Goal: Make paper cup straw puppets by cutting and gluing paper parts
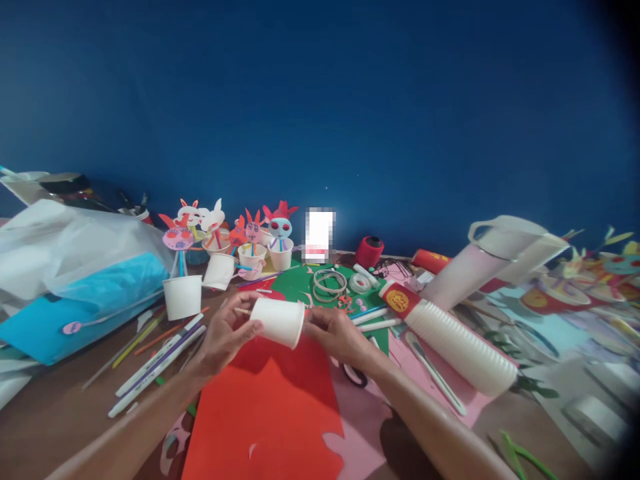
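A white paper cup [278,321] lies on its side in the air above a red sheet of paper [270,407], its mouth facing right. My left hand [233,333] grips the cup around its base, and a thin wooden stick [243,311] pokes out of the base between the fingers. At the cup's mouth, my right hand [333,333] is closed with its fingertips together. Whatever those fingertips pinch is hidden. Black-handled scissors [354,375] lie partly under the right forearm.
Cups with paper puppets [253,230] line the back left, with a white cup [183,298] nearer. Markers [160,367] lie at left beside a blue packet [85,300]. A stack of cups [455,340], a tape roll [359,284] and a tall jug [475,260] stand or lie at right.
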Demonstrator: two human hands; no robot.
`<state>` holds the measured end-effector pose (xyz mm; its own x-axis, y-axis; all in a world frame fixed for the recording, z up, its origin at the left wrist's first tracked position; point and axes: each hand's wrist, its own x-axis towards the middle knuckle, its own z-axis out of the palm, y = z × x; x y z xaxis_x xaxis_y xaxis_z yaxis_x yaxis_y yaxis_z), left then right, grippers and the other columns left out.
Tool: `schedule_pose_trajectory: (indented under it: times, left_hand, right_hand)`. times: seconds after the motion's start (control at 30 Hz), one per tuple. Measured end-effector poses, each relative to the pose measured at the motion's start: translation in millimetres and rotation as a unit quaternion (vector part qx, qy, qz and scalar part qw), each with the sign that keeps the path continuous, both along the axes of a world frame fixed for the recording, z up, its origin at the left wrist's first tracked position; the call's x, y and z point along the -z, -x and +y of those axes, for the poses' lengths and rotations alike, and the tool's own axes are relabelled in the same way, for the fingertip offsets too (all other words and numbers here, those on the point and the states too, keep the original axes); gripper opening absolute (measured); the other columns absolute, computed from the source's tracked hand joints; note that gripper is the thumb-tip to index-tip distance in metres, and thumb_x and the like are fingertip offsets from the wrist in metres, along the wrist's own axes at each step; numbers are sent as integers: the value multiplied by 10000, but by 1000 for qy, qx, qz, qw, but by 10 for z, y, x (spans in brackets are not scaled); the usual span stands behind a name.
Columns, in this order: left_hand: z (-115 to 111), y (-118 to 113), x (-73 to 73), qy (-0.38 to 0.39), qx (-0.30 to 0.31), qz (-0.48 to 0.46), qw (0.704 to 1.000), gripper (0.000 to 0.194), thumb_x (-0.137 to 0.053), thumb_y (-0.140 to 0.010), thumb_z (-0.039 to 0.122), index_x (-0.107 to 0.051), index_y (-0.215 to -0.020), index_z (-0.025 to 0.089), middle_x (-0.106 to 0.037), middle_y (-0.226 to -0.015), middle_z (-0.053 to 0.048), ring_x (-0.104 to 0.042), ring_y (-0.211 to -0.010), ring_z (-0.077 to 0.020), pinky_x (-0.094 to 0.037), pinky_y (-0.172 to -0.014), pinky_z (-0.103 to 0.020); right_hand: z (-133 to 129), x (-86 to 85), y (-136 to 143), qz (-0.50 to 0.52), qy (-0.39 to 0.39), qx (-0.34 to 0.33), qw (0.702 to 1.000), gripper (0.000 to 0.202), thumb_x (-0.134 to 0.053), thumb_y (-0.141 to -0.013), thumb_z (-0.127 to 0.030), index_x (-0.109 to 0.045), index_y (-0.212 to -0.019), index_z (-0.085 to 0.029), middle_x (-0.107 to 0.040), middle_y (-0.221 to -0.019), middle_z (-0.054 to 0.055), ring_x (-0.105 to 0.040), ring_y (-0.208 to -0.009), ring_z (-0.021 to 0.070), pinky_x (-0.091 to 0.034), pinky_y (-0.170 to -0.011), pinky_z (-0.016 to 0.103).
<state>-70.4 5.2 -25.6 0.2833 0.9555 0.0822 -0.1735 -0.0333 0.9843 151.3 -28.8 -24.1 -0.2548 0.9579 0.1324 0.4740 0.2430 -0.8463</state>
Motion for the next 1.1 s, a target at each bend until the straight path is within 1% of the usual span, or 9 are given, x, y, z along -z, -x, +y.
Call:
schedule_pose_trajectory:
  times: [0.13,0.23,0.3,0.43,0.6,0.73,0.83,0.97,1.1]
  left_hand:
    - [111,59,-69,82,-75,-138,984,310,-589,-726,335,-563,-991,176,-665,-868,-42,-611,-782,-179,-484,-642,-244]
    - [124,74,-117,206,-33,-210,955,325,-550,-721,380,-592,-964,168,-672,-854,-62,-616,-779,-217,-507,-642,-313]
    - [104,63,-119,245,-17,-242,939,334,-539,-712,393,-591,-963,179,-671,-858,-70,-615,-767,-225,-508,-590,-313]
    - [59,40,-78,244,-25,-252,936,375,-514,-720,393,-557,-1026,180,-657,-913,-95,-611,-765,-224,-488,-523,-282]
    - [30,18,-20,265,-25,-227,937,432,-513,-732,390,-484,-1135,239,-658,-905,-64,-625,-802,-249,-503,-574,-326]
    - [21,-20,17,309,47,-247,917,394,-573,-694,342,-520,-1067,227,-664,-899,-74,-628,-849,-278,-506,-604,-323]
    - [7,-42,34,315,78,-271,906,358,-568,-706,350,-540,-1040,224,-661,-957,-94,-614,-894,-307,-501,-644,-369]
    - [-24,-105,62,310,93,-269,907,251,-535,-746,307,-586,-972,211,-674,-913,-74,-625,-832,-283,-488,-653,-387]
    - [3,-230,136,309,126,-206,920,186,-538,-738,311,-627,-798,160,-664,-695,-68,-631,-691,-249,-483,-598,-348]
  right_hand:
    - [72,-103,-160,15,22,21,999,232,-477,-801,-303,-552,-656,-138,-478,-553,-39,-409,-504,68,-292,-463,175]
    - [113,-173,-246,83,34,20,996,220,-466,-813,-321,-540,-704,-145,-467,-552,-43,-380,-474,64,-290,-456,183]
    - [99,-217,-253,135,37,13,990,192,-472,-817,-330,-533,-769,-155,-469,-581,-42,-381,-487,66,-298,-465,186]
    - [25,-288,-214,179,35,-14,983,154,-503,-809,-322,-527,-827,-171,-456,-655,-29,-400,-550,76,-312,-491,192]
    - [33,-260,-168,206,6,23,978,212,-480,-819,-379,-530,-862,-178,-510,-714,1,-457,-624,105,-362,-552,213]
    - [96,-149,-61,234,-16,34,972,257,-435,-842,-404,-549,-886,-178,-474,-685,-7,-431,-613,101,-352,-551,210]
    - [107,-80,42,264,-17,20,964,291,-549,-769,-434,-534,-916,-183,-431,-694,-23,-388,-599,88,-330,-524,194]
    - [51,-63,113,203,-31,5,979,558,-691,-611,-477,-515,-1068,-209,-459,-793,-10,-385,-640,99,-344,-550,200]
    - [18,-87,91,129,-66,5,989,674,-719,-574,-468,-480,-1160,-234,-487,-931,27,-443,-735,131,-382,-613,221]
